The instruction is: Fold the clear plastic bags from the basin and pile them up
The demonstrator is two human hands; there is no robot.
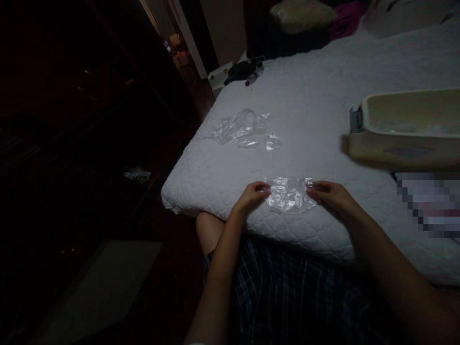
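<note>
A clear plastic bag [289,195] is stretched between my two hands, just over the near edge of the bed. My left hand [253,194] pinches its left edge between thumb and fingers. On the other side, my right hand [328,195] grips the right edge the same way. The bag looks thin, crinkled and flat. Farther back on the bed lies a loose pile of clear plastic bags [240,125], with a smaller folded piece [273,142] at its right end.
A cream plastic bin [391,146] with a grey latch stands at the right on the white quilted mattress [305,96]. At the far corner are a dark item [242,71] and a small bottle [254,76]. A pillow [302,15] lies at the back.
</note>
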